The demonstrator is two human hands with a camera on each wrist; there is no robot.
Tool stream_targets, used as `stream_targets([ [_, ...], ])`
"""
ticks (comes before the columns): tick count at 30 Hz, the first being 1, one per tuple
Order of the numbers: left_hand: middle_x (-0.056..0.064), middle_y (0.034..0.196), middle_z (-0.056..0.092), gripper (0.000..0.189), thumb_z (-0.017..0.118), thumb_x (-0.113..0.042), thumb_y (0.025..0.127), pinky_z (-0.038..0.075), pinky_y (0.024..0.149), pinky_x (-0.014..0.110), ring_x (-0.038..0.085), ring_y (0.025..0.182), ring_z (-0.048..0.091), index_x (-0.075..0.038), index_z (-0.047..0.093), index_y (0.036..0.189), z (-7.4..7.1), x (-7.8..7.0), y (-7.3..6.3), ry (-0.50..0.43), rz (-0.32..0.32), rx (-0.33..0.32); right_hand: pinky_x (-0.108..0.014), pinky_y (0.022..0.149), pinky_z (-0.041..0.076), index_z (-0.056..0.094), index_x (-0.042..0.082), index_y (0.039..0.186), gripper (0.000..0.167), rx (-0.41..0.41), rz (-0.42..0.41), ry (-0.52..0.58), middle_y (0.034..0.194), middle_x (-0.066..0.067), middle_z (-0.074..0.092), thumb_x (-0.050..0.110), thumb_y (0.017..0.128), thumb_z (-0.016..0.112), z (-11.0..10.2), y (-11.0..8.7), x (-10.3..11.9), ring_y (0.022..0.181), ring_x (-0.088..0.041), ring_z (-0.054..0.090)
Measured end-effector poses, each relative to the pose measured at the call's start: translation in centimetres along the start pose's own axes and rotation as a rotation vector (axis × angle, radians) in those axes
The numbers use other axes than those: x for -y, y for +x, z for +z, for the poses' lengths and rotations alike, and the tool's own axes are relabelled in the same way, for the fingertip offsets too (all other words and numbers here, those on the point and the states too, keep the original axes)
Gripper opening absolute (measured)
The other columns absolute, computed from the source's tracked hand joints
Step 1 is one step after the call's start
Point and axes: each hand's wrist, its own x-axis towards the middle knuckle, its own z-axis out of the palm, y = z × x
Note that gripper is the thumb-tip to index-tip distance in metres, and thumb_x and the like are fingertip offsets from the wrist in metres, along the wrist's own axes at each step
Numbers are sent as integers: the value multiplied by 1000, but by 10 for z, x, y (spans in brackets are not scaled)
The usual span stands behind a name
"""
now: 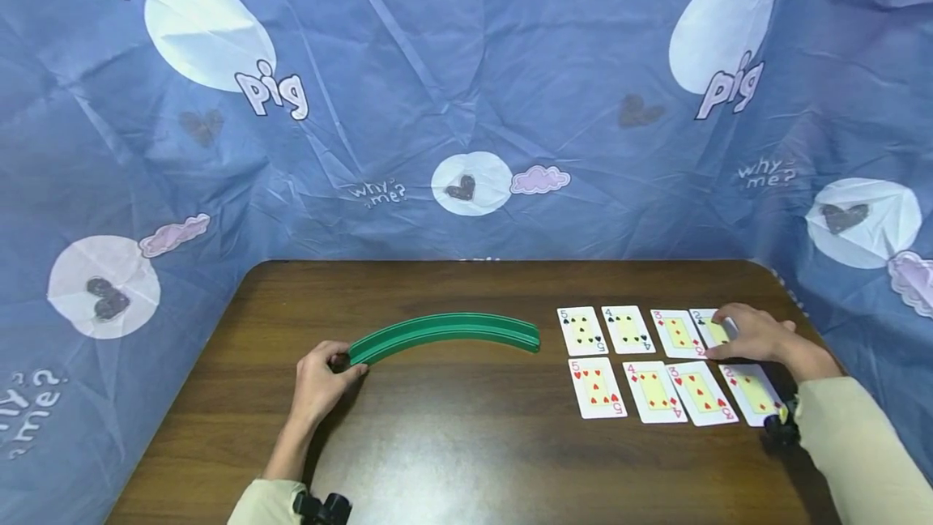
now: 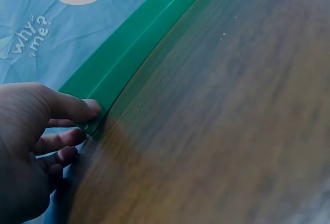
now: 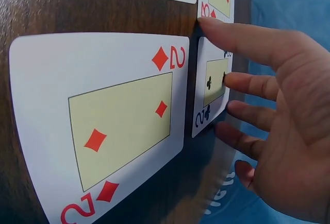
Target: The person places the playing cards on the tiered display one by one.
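A green curved card holder (image 1: pixel 445 326) lies on the wooden table, with a groove along its length. My left hand (image 1: pixel 322 379) pinches its left end between thumb and fingers; in the left wrist view the thumb (image 2: pixel 92 108) presses on the green strip. At the right end of the upper card row, my right hand (image 1: pixel 761 339) touches the two of clubs (image 1: pixel 713 330), partly covering it. In the right wrist view its fingers are spread over that card's far edge, the thumb by its corner near the three of diamonds (image 1: pixel 678 334). Nearer lies the two of diamonds (image 3: pixel 124 110).
Two rows of playing cards lie face up on the right: a black five (image 1: pixel 581 331) and black four (image 1: pixel 625 330) above, the five of hearts (image 1: pixel 596 387), four of diamonds (image 1: pixel 654 392) and three of hearts (image 1: pixel 701 394) below. Blue printed cloth (image 1: pixel 408 47) surrounds the table (image 1: pixel 437 436).
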Motion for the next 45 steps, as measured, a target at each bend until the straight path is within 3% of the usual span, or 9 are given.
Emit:
stream_targets([
  [8,12,90,69,29,85,-4,71,42,74,22,12,80,55,1,74,98,0,5,-1,-25,-15,-1,-64,75,37,61,-1,113,71,-3,-12,-17,130,-38,51,47,67,86,-3,6,-1,113,-57,52],
  [11,12,89,68,29,85,-3,71,42,74,22,13,80,54,1,74,97,0,6,-1,-21,-13,-1,-66,78,41,63,0,106,66,-29,-55,-30,124,-38,54,43,64,89,-2,9,-4,110,-56,54],
  [15,12,89,68,30,86,-2,70,42,74,22,14,80,54,2,74,98,2,6,0,-15,-5,2,-62,85,47,63,-3,102,68,-52,-92,-41,118,-37,57,42,60,93,-1,11,-8,107,-54,56],
  [21,14,91,69,31,85,-1,70,42,73,21,13,79,55,2,74,98,2,6,0,-28,-8,-4,-63,93,44,62,-5,105,73,-13,-105,-42,121,-38,57,38,56,95,-4,14,-10,112,-56,53],
  [27,14,90,69,29,85,-2,72,42,73,22,15,80,55,3,73,98,2,6,0,-20,-1,2,-62,90,45,63,0,99,64,-11,-95,-65,119,-37,57,32,55,96,-6,16,-8,109,-55,54],
  [34,14,90,69,29,85,-2,71,43,73,22,15,79,56,2,74,97,5,5,1,-27,1,8,-57,81,48,62,1,95,61,-28,-80,-71,107,-31,58,27,52,97,-4,15,-13,94,-44,58],
  [37,14,92,70,29,85,-2,71,43,73,22,16,81,57,2,73,98,6,5,1,-29,-1,16,-59,81,47,60,-1,104,71,-19,-49,-62,109,-31,55,32,52,97,-4,13,-15,95,-46,57],
  [42,14,94,70,29,85,-2,72,42,73,22,16,82,57,1,74,99,4,5,0,-25,-7,16,-67,80,47,44,-3,134,109,-25,-6,-51,126,-39,38,53,53,93,-4,8,-15,104,-58,53],
  [45,14,94,70,29,85,-3,73,42,74,23,17,82,57,1,74,99,2,5,-1,-22,-14,15,-62,72,50,39,-6,141,122,-68,-17,-70,126,-39,35,59,51,91,-2,5,-13,98,-55,56],
])
